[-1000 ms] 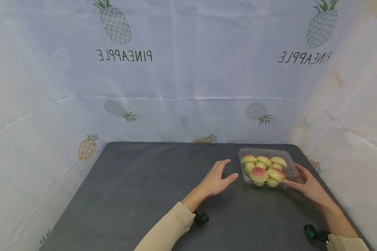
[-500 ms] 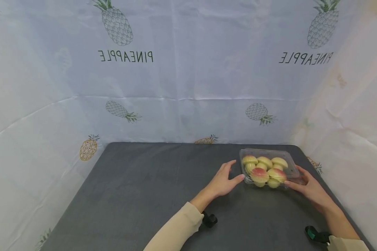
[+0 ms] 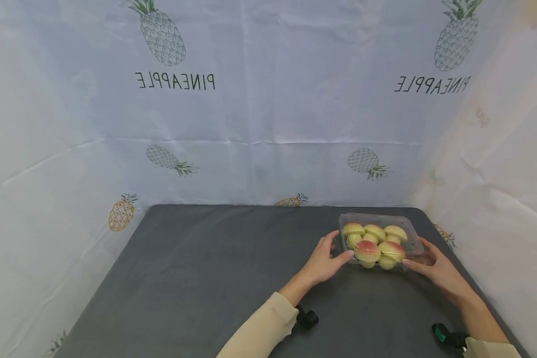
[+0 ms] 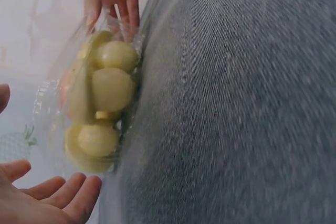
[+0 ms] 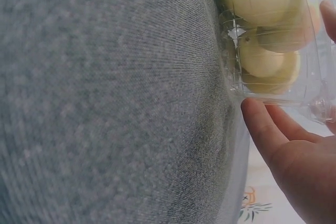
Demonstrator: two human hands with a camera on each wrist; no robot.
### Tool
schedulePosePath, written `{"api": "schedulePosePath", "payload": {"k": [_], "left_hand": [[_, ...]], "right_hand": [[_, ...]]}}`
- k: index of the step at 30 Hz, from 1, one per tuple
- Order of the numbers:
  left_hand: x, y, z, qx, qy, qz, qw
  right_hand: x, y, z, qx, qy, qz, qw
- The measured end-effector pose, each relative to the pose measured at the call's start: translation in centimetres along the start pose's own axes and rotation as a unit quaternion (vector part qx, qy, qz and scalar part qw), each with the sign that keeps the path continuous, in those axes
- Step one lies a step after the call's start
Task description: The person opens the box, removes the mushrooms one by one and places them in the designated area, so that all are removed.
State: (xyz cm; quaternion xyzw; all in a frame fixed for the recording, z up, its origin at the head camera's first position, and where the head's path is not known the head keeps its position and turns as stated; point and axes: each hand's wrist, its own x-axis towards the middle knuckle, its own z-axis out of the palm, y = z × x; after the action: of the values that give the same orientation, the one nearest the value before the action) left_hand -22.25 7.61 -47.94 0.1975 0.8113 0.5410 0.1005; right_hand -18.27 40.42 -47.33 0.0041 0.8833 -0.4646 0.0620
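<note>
A clear plastic clamshell box (image 3: 412, 233) rests on the dark grey tabletop near its back right corner. Inside are several pale yellow mushroom-shaped pieces (image 3: 374, 232), some with a red blush on the cap. My right hand (image 3: 445, 272) holds the box's right end, thumb at the front corner and fingers along the side. At the left end, my left hand (image 3: 323, 259) has its thumb and fingers spread beside the box. In the left wrist view its fingertips (image 4: 90, 188) lie close to the wall; whether they touch I cannot tell.
The grey cloth-covered table (image 3: 197, 278) extends left and in front of the box. A white curtain (image 3: 268, 109) printed with pineapples hangs behind and along both sides. Black wrist straps (image 3: 308, 318) sit below both hands.
My left hand has moved right, from a gap away up to the box's left end. The right hand and the box look nearly unmoved.
</note>
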Motion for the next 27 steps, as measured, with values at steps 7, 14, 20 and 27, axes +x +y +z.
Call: {"api": "schedulePosePath", "payload": {"k": [7, 14, 20, 27], "left_hand": [[0.5, -0.1, 1.2, -0.029, 0.011, -0.014, 0.9994], [0.9, 0.0, 1.9, -0.055, 0.017, -0.019, 0.9982], [1.3, -0.2, 2.8, -0.069, 0.016, -0.019, 0.9973], [1.5, -0.5, 3.3, -0.059, 0.019, -0.013, 0.9980]], "right_hand": [[-0.1, 0.1, 0.0, 0.009, -0.005, 0.003, 1.000], [0.0, 0.0, 0.1, 0.007, 0.000, 0.006, 1.000], [0.0, 0.0, 0.0, 0.001, -0.001, 0.007, 1.000], [0.1, -0.1, 0.0, 0.012, -0.005, 0.001, 1.000]]}}
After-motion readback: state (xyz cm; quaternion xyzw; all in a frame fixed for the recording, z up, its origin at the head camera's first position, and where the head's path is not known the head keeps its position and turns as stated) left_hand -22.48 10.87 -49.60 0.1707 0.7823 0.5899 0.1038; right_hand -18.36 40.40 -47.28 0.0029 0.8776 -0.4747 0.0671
